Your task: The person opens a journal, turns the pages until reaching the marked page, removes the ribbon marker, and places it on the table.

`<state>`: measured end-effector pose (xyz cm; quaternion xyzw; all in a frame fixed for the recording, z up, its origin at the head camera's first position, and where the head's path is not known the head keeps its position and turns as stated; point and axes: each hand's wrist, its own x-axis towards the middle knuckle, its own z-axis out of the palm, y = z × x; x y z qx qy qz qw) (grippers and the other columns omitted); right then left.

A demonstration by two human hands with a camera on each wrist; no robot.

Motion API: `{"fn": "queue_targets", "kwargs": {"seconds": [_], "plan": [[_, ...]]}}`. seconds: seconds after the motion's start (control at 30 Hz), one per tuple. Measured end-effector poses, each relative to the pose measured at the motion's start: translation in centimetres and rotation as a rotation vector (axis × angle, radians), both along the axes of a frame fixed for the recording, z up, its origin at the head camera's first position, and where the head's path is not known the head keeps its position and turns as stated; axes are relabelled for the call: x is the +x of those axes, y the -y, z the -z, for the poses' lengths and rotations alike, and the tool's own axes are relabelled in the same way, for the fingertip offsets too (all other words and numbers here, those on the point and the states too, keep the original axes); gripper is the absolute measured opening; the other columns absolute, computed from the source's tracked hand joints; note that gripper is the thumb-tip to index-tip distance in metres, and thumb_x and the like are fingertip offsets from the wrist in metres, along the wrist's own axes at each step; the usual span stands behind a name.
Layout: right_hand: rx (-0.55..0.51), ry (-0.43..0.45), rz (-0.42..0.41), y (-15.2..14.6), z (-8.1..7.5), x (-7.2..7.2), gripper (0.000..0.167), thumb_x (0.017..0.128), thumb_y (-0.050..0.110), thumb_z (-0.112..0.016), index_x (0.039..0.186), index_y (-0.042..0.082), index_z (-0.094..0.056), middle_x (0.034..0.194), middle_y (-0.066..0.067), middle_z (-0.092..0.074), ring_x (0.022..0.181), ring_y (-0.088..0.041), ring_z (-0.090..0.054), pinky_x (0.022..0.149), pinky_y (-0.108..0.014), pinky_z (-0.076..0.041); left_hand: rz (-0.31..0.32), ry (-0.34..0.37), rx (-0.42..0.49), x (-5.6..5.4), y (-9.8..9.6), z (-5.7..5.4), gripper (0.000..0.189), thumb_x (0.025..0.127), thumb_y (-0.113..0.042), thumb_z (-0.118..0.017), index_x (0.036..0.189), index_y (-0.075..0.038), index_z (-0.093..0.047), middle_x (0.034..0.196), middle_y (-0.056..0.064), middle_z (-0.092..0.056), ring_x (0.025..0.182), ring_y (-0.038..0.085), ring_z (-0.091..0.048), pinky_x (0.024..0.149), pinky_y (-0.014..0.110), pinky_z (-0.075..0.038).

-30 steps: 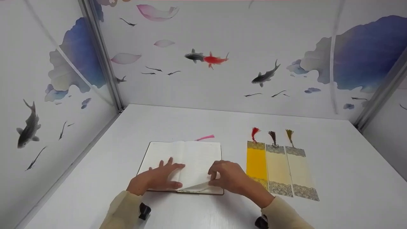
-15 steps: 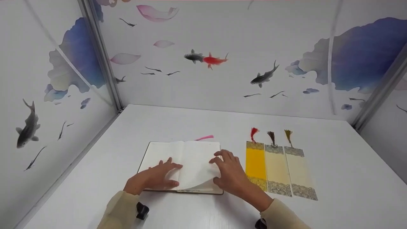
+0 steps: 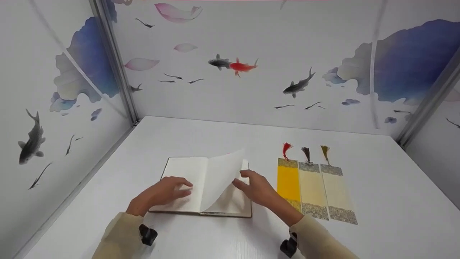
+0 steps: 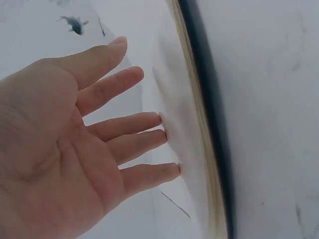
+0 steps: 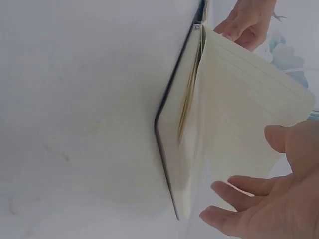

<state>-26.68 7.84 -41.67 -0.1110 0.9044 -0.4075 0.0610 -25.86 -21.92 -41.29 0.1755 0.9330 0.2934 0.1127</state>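
Note:
An open notebook [image 3: 183,166] lies on the white table, one page [image 3: 221,174] standing up slantwise from its right half. My left hand [image 3: 161,190] rests on the left page; in the left wrist view its fingers [image 4: 139,144] are spread and fairly straight, some tips touching the paper. My right hand [image 3: 260,189] is beside the free edge of the raised page. In the right wrist view, its thumb [image 5: 275,138] and fingers [image 5: 224,219] stand apart, and that page [image 5: 244,99] slants up behind them. The raised page hides part of the right half.
Three tasselled bookmarks lie right of the notebook: a yellow one [image 3: 287,181] and two cream ones, the nearer [image 3: 313,187] and the farther [image 3: 337,189]. White walls [image 3: 251,97] printed with fish border the table [image 3: 172,133] at back and sides.
The page whose lower corner was lifted now stands up. The right hand's fingers have parted and it has moved slightly up. The left hand slid left. The pink tassel behind the notebook is now hidden.

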Motion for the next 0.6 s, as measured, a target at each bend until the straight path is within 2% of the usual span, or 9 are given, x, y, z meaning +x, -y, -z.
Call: {"fn": "queue_targets", "kwargs": {"seconds": [0.1,0.17,0.27,0.37,0.47,0.6], "plan": [[0.0,-0.036,-0.103,0.8,-0.4,0.2,0.065,0.1,0.032,-0.063,0.154,0.006,-0.037,0.149,-0.019,-0.052,0.139,-0.038,-0.049,0.113,-0.056,-0.04,-0.047,-0.057,0.068,-0.1,0.6,-0.2,0.037,0.104,-0.029,-0.055,0.128,-0.003,-0.066,0.134,0.021,-0.064,0.13,0.042,-0.056,0.109,0.059,-0.042],[0.007,-0.062,-0.185,1.5,-0.6,0.5,0.071,0.099,0.03,-0.063,0.158,0.008,-0.029,0.151,-0.018,-0.05,0.141,-0.037,-0.046,0.115,-0.056,-0.037,-0.103,-0.074,0.107,-0.1,0.9,-0.2,0.044,0.106,-0.033,-0.048,0.132,0.0,-0.062,0.134,0.022,-0.064,0.125,0.041,-0.06,0.107,0.058,-0.043],[0.058,-0.079,-0.299,2.8,-0.7,1.2,0.074,0.1,0.028,-0.063,0.16,0.011,-0.024,0.155,-0.017,-0.045,0.146,-0.036,-0.041,0.118,-0.055,-0.033,-0.204,-0.048,0.186,0.1,1.4,-0.4,0.058,0.109,-0.042,-0.037,0.143,0.004,-0.051,0.143,0.026,-0.055,0.128,0.043,-0.058,0.109,0.057,-0.042],[0.15,-0.086,-0.381,4.0,-0.6,1.6,0.07,0.1,0.026,-0.062,0.159,0.013,-0.028,0.158,-0.013,-0.043,0.149,-0.04,-0.033,0.119,-0.059,-0.03,-0.274,-0.002,0.259,0.3,1.8,-0.9,0.068,0.109,-0.049,-0.028,0.152,0.003,-0.036,0.154,0.029,-0.041,0.136,0.047,-0.049,0.113,0.058,-0.038],[0.25,-0.107,-0.441,5.0,-0.3,1.8,0.064,0.1,0.022,-0.062,0.157,0.013,-0.033,0.159,-0.009,-0.043,0.151,-0.039,-0.03,0.12,-0.059,-0.027,-0.298,-0.003,0.271,0.5,2.0,-1.5,0.071,0.108,-0.053,-0.024,0.157,-0.001,-0.025,0.158,0.03,-0.033,0.141,0.049,-0.042,0.116,0.061,-0.033],[0.327,-0.116,-0.479,5.7,0.0,1.9,0.063,0.099,0.022,-0.063,0.156,0.016,-0.037,0.16,-0.005,-0.042,0.152,-0.039,-0.028,0.12,-0.061,-0.025,-0.299,-0.029,0.274,0.7,2.3,-2.2,0.071,0.108,-0.054,-0.024,0.16,-0.007,-0.015,0.158,0.029,-0.033,0.141,0.048,-0.043,0.115,0.063,-0.032]]}}
